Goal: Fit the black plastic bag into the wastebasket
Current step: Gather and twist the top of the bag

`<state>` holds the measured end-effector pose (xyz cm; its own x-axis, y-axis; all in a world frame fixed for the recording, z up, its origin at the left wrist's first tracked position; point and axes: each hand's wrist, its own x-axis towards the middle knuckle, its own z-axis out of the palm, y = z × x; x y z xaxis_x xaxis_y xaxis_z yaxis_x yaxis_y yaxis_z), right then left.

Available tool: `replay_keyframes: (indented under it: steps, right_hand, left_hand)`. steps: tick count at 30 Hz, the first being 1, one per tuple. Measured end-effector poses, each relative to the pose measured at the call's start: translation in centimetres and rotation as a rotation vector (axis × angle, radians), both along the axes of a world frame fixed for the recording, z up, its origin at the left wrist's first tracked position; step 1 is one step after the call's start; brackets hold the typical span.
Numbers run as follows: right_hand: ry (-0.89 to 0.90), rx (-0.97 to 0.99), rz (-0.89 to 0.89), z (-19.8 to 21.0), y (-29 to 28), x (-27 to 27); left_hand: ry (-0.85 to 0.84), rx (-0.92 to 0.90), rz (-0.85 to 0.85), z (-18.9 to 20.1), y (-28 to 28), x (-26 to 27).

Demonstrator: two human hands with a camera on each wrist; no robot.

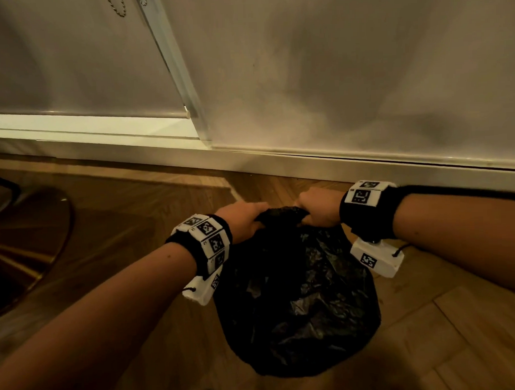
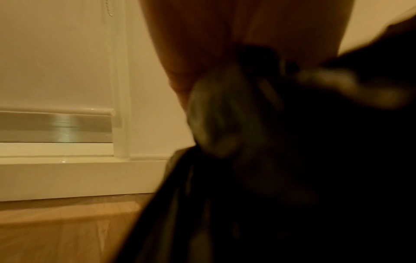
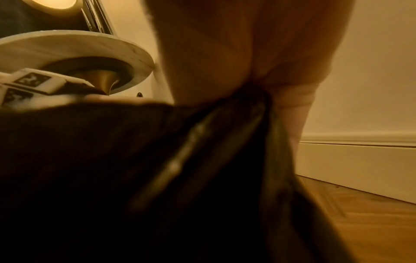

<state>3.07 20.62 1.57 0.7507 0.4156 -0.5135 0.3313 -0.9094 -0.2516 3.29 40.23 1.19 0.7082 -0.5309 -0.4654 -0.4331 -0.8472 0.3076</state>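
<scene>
Gripping the gathered top of the black plastic bag [image 1: 297, 284], left hand [image 1: 242, 220] and right hand [image 1: 319, 207] sit close together, fingers curled round the bunched plastic. Bag body hangs below and between both wrists, bulging, over the wooden floor [image 1: 459, 333]. Wastebasket not made out in any view. Beyond the knuckles: white skirting board [image 1: 307, 164]. Round table base [image 1: 33, 240] well off to the left hand's outer side.
</scene>
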Motion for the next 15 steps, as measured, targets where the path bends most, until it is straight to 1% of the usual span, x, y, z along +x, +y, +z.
replay_keyframes:
  steps: [4,7,9,13,15]
  right_hand:
    - [0.034,0.055,-0.098,-1.0,-1.3,-0.8]
    - [0.095,0.213,-0.192,-1.5,-2.3,-2.8]
    - [0.105,0.295,-0.265,-1.8,-3.0,-3.1]
    - [0.082,0.348,-0.375,-1.1,-3.7,-2.7]
    - [0.101,0.390,-0.472,-0.7,-3.9,-3.1]
  left_hand:
    - [0.071,-0.032,0.072,-0.4,1.3,-0.1]
    - [0.065,-0.064,0.090,-0.9,1.5,-0.4]
    - [0.052,-0.088,0.094,-1.1,1.2,-0.2]
    - [0.025,-0.132,0.126,-1.2,0.5,0.5]
    - [0.005,-0.138,0.144,-1.2,0.6,1.1]
